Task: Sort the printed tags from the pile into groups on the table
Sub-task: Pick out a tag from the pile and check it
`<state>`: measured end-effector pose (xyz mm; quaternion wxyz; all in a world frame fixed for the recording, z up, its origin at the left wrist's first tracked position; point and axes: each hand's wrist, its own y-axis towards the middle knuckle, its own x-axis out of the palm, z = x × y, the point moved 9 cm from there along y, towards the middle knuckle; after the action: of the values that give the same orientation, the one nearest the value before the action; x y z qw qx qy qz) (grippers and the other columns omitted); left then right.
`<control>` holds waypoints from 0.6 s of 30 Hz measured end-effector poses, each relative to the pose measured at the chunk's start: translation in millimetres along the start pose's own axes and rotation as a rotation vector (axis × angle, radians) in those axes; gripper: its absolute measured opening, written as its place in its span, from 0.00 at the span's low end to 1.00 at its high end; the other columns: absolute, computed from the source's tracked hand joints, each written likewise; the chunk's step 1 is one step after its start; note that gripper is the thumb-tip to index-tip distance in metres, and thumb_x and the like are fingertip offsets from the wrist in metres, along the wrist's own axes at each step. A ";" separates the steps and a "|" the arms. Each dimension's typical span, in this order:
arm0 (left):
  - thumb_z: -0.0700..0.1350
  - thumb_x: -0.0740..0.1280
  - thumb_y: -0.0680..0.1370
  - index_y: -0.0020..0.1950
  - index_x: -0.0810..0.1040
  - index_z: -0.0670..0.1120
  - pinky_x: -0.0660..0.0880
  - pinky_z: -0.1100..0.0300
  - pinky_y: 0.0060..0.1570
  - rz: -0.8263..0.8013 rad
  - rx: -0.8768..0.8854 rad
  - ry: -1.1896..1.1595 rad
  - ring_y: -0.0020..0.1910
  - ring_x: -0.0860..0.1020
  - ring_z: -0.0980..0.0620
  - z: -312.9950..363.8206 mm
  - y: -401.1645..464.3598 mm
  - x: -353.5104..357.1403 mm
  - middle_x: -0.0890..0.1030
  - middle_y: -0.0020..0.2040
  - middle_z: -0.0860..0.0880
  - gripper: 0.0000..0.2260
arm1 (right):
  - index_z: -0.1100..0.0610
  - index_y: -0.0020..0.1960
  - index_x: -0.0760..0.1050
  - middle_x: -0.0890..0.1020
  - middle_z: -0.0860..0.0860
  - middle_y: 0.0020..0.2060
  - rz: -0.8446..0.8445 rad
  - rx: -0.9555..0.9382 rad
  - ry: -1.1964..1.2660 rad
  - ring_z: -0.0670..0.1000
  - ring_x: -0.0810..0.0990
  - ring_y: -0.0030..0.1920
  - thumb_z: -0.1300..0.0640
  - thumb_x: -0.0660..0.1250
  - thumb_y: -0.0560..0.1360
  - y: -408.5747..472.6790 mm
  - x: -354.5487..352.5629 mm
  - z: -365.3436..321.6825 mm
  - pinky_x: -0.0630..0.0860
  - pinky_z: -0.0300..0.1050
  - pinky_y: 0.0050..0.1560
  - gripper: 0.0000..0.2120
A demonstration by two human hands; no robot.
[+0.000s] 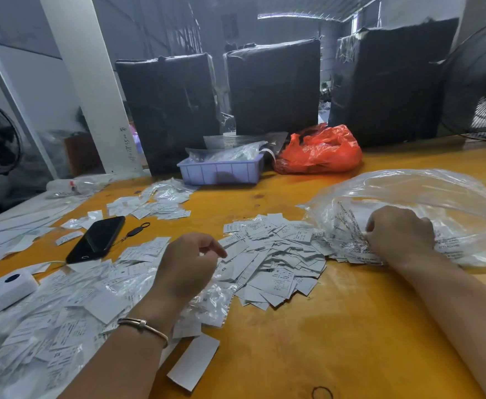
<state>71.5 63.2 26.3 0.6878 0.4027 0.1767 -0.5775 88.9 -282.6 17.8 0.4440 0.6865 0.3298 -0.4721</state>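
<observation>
From the head camera, the yellow table (308, 335) carries a loose pile of printed tags (276, 260) at its middle, white slips overlapping in all directions. The left hand (188, 264) hovers just over the pile's left edge with its fingers curled inward, the thumb and forefinger tips close together; whether a tag sits between them cannot be told. A thin bracelet (143, 326) circles that wrist. The right hand (400, 234) lies at the mouth of a large clear plastic bag (426, 203) on the right, fingers bent and gripping the crumpled printed plastic where it meets the pile. More tags lie in a smaller group (152, 205) farther back and in a broad spread (51, 321) at the near left, mixed with clear sleeves. A black phone (96, 239) rests between these groups, with a white device (2, 292) near the left edge. Behind stand a lilac tray (221, 169), an orange bag (319, 151) and dark wrapped bundles (273, 87).
</observation>
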 end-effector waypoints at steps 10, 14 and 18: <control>0.35 0.63 0.75 0.39 0.82 0.52 0.70 0.64 0.35 -0.035 0.089 -0.065 0.36 0.75 0.63 14.9 -5.4 7.4 0.81 0.45 0.58 0.14 | 0.63 0.40 0.77 0.80 0.61 0.40 0.380 0.033 0.529 0.63 0.77 0.44 0.59 0.64 0.75 -9.4 -33.0 3.1 0.74 0.51 0.45 0.09; 0.35 0.64 0.75 0.40 0.83 0.52 0.71 0.68 0.41 -0.066 0.136 -0.114 0.45 0.77 0.63 21.4 -7.4 11.8 0.81 0.46 0.57 0.13 | 0.59 0.38 0.76 0.82 0.58 0.33 0.139 -0.073 0.899 0.57 0.81 0.34 0.64 0.63 0.76 -20.4 -23.9 -28.8 0.77 0.48 0.36 0.09; 0.46 0.69 0.77 0.52 0.82 0.52 0.76 0.68 0.47 -0.133 0.186 -0.148 0.52 0.77 0.63 26.1 -9.7 21.4 0.80 0.52 0.59 0.05 | 0.63 0.45 0.75 0.84 0.57 0.34 -0.360 -0.262 1.182 0.50 0.81 0.30 0.66 0.63 0.77 -56.1 -6.7 -86.7 0.72 0.36 0.28 0.03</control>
<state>62.4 29.4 23.8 0.6191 0.4085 0.0977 -0.6636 68.5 -181.2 21.2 0.1809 0.7049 0.6849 -0.0360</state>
